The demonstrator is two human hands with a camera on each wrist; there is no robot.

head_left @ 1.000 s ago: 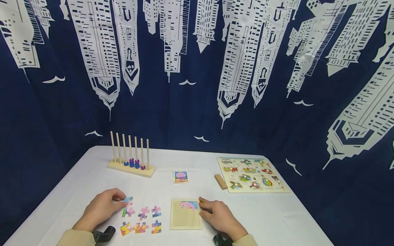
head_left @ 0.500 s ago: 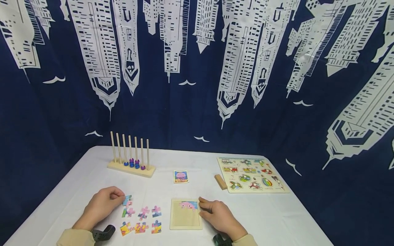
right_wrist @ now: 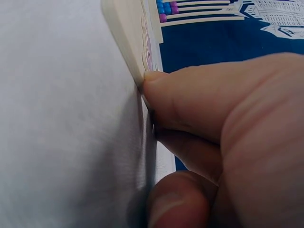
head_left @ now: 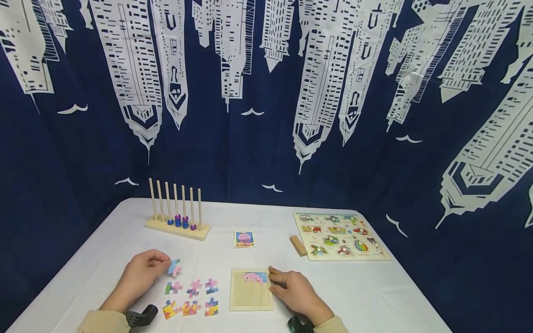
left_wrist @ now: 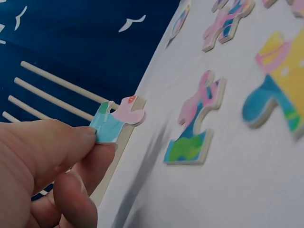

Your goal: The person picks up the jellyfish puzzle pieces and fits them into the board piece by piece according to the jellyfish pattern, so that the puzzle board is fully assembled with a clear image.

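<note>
My left hand (head_left: 139, 276) pinches a jigsaw piece (left_wrist: 111, 126) by its edge between thumb and fingers, raised above the table. The piece is blue and pink with a little green. Below it lie several loose jigsaw pieces (head_left: 190, 308) in two rough rows, pink, yellow and blue. To their right is a square wooden puzzle tray (head_left: 251, 301), with a pink-and-blue picture part (head_left: 255, 278) fitted in its top right corner. My right hand (head_left: 296, 291) holds the tray's right edge, thumb and forefinger against its rim (right_wrist: 124, 42).
Behind the pieces stands a wooden peg rack (head_left: 176, 229) with blue and purple beads. A small picture card (head_left: 244, 239) lies beyond the tray. At the back right are a wooden block (head_left: 298, 246) and a vehicle knob puzzle board (head_left: 341, 237). A dark blue curtain (head_left: 245, 152) hangs behind.
The left hand has lifted the jigsaw piece up and away from the piece below it, turning it slightly. The right hand and the tray have stayed put.
</note>
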